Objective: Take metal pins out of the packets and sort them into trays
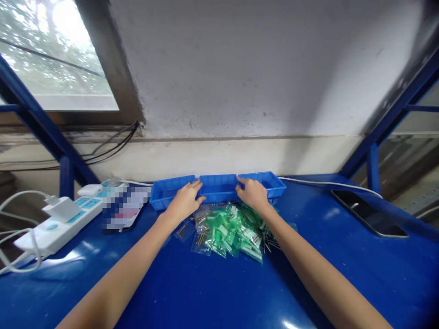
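Observation:
Three blue plastic trays stand side by side at the back of the blue table point(212, 292): a left tray point(163, 191), a middle tray point(216, 186) and a right tray point(270, 182). My left hand point(184, 201) rests on the near rim where the left and middle trays meet, fingers curled over it. My right hand point(253, 193) grips the near rim between the middle and right trays. Just in front of the trays, between my forearms, lies a pile of small clear bags with green parts and metal pins point(230, 229).
A white power strip point(56, 224) with plugs and white cables sits at the left. A blurred-out card or packet point(124, 208) lies beside it. A dark phone point(368, 213) lies at the right, a white cable point(329, 183) behind it. The wall is right behind the trays.

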A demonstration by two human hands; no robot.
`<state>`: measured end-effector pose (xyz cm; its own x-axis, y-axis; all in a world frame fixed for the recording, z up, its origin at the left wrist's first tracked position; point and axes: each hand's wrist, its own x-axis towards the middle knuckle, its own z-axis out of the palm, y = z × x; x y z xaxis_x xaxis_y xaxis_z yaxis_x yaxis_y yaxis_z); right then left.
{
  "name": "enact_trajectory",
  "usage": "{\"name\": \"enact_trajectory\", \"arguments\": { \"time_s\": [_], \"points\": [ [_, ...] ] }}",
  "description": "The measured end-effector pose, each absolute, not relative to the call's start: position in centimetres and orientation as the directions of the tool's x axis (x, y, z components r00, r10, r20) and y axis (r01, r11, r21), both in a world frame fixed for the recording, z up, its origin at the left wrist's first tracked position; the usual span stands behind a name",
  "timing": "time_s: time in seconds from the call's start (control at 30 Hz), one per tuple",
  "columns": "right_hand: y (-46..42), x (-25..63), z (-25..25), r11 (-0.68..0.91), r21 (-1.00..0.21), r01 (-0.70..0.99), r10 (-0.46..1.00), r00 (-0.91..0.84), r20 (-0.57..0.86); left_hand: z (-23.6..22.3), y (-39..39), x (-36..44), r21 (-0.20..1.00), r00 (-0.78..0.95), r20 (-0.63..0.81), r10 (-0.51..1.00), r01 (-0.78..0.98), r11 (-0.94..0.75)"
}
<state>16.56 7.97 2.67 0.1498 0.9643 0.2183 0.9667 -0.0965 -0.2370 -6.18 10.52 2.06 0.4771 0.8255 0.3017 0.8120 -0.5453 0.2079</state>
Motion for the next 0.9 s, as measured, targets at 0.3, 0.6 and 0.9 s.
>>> {"name": "enact_trajectory", "arguments": {
  "time_s": [0.3, 0.6, 0.9],
  "points": [
    [6.2, 16.4, 2.0, -0.072, -0.189, 0.979, 0.964, 0.116, 0.238, 2.5, 8.2, -7.3, 0.22, 0.492, 0.297, 0.818, 0.798, -0.561],
    [5.4, 15.7, 1.6, -0.007, -0.177, 0.984, 0.942, 0.066, 0.33, 0.9, 7.1, -6.6, 0.173, 0.483, 0.325, 0.813, 0.815, -0.553],
    [5.5, 16.8, 1.8, 0.186, -0.208, 0.96, 0.859, -0.056, 0.509, 2.6, 1.8, -8.2, 0.227, 0.53, 0.547, 0.648, 0.651, -0.724]
  ]
}}
